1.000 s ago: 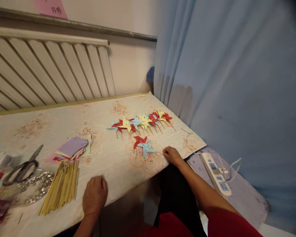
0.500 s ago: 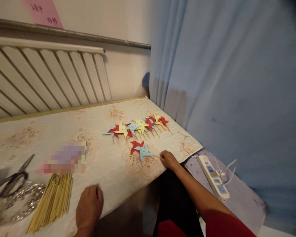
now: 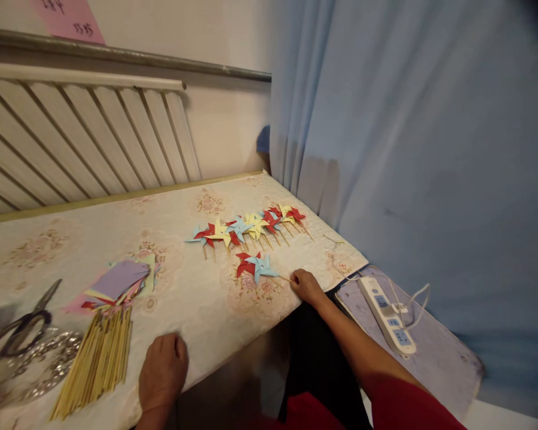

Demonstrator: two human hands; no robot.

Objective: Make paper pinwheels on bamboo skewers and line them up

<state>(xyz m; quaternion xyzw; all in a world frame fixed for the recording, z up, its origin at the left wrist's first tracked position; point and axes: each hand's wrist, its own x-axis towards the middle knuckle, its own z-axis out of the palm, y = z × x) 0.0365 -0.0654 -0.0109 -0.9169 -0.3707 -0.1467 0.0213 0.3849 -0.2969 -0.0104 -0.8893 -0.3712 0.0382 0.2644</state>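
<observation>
Pinched in my right hand (image 3: 305,286) is the thin stick of a light-blue paper pinwheel (image 3: 260,267), which lies near the table's right front edge. Its blades overlap a red pinwheel (image 3: 244,264) just to the left. Farther back, a row of red, yellow and blue pinwheels (image 3: 254,226) overlaps on the tabletop, sticks pointing toward me. My left hand (image 3: 163,365) rests at the front edge with its fingers curled in; nothing shows in it. To its left lies a bundle of thin wooden sticks (image 3: 96,361).
Cut coloured paper (image 3: 119,280) is stacked behind the sticks. Dark-handled scissors (image 3: 24,325) and small shiny metal pieces (image 3: 49,364) lie at the far left. A white power strip (image 3: 388,316) sits on a lower surface beside the blue curtain (image 3: 412,149).
The view has shifted slightly. Both hands hold their places, and the blue pinwheel's stick stays in my right hand.
</observation>
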